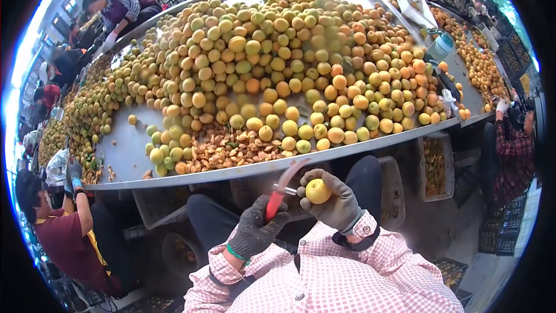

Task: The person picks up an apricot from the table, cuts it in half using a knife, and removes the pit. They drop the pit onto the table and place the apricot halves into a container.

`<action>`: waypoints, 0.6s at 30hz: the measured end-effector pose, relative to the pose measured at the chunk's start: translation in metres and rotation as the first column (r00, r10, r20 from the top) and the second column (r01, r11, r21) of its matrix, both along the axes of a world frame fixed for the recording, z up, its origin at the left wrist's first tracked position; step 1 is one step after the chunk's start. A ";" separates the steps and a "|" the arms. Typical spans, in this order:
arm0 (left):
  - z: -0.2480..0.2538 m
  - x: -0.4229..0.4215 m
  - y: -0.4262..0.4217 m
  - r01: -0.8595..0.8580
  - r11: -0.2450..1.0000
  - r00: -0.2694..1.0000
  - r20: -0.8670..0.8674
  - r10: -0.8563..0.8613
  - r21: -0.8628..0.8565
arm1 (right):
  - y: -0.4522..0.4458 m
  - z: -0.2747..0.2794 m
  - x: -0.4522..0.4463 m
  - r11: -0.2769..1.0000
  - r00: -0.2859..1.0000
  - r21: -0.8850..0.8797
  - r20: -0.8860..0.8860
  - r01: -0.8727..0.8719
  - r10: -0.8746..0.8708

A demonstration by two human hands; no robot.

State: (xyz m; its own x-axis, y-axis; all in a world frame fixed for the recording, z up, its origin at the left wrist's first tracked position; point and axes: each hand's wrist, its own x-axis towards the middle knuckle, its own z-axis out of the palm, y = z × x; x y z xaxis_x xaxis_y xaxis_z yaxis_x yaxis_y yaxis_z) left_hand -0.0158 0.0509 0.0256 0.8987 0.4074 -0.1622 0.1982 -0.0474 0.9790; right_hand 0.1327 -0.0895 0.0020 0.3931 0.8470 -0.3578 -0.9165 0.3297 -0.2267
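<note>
My left hand (258,229), in a dark glove, is closed around the red handle of a curved-bladed knife (277,194). The blade points up and to the right, toward the table edge. A short, shiny metal piece (285,189) lies between the knife and my right hand; I cannot tell what it belongs to. In a grey glove, my right hand (339,203) grips a yellow apricot (318,192) with its fingers curled around it. Both hands are above my lap, just in front of the metal table (124,145). A pile of brown apricot pits (234,152) lies near the table's front edge.
A large heap of apricots (249,52) covers much of the table. Crates (435,165) stand beneath it. A clear plastic jar (441,46) and white tub (413,3) are at the right. People sit nearby, one in a maroon shirt (69,243) at left, another in plaid (515,150) at right.
</note>
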 end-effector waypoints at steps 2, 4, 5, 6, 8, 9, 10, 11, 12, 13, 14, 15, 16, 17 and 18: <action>0.003 0.005 -0.006 0.024 0.996 0.999 -0.027 -0.022 0.084 | -0.002 -0.015 -0.003 1.000 0.989 -0.017 0.145 0.006 -0.004; -0.001 0.008 -0.011 0.034 0.986 0.999 -0.008 -0.034 0.164 | 0.001 -0.019 -0.005 0.999 0.971 -0.028 0.239 0.027 -0.020; -0.001 0.010 -0.011 0.030 0.986 1.000 -0.014 -0.028 0.164 | 0.005 -0.013 -0.005 0.999 0.972 -0.027 0.234 0.021 -0.014; -0.002 0.011 -0.010 0.069 0.957 0.997 -0.052 -0.057 0.281 | 0.007 -0.006 -0.006 0.961 0.638 -0.190 0.770 0.202 0.018; -0.002 0.011 -0.012 0.111 0.914 0.992 -0.105 -0.076 0.390 | 0.008 -0.010 -0.010 0.857 0.001 -0.186 0.977 0.481 0.211; -0.002 0.011 -0.014 0.133 0.897 0.988 -0.128 -0.087 0.421 | 0.010 -0.008 -0.013 0.858 0.010 -0.191 0.977 0.476 0.212; -0.003 0.010 -0.016 0.154 0.880 0.984 -0.148 -0.097 0.450 | 0.012 -0.003 -0.016 0.893 0.373 -0.218 0.926 0.393 0.061; -0.003 0.010 -0.017 0.154 0.881 0.984 -0.152 -0.095 0.448 | 0.014 0.003 -0.018 0.928 0.687 -0.208 0.723 0.310 -0.067; -0.001 0.009 -0.018 0.161 0.875 0.979 -0.185 -0.084 0.456 | 0.014 0.007 -0.020 0.928 0.690 -0.212 0.721 0.307 -0.064; 0.000 0.007 -0.019 0.167 0.870 0.974 -0.217 -0.071 0.464 | 0.013 0.011 -0.022 0.937 0.738 -0.197 0.669 0.289 -0.087; 0.001 0.006 -0.020 0.163 0.872 0.973 -0.219 -0.067 0.461 | 0.013 0.014 -0.023 0.946 0.783 -0.180 0.613 0.271 -0.107; 0.003 0.005 -0.019 0.169 0.853 0.974 -0.217 -0.067 0.494 | 0.013 0.015 -0.025 0.947 0.785 -0.184 0.611 0.264 -0.100; 0.004 0.004 -0.019 0.173 0.832 0.974 -0.216 -0.066 0.526 | 0.013 0.016 -0.027 0.924 0.728 -0.209 0.678 0.320 -0.099; 0.003 0.003 -0.018 0.167 0.834 0.974 -0.217 -0.059 0.526 | 0.015 0.016 -0.029 0.898 0.665 -0.226 0.741 0.377 -0.093; 0.001 0.003 -0.017 0.157 0.779 0.980 -0.193 -0.048 0.607 | 0.017 0.015 -0.031 0.902 0.666 -0.226 0.740 0.369 -0.087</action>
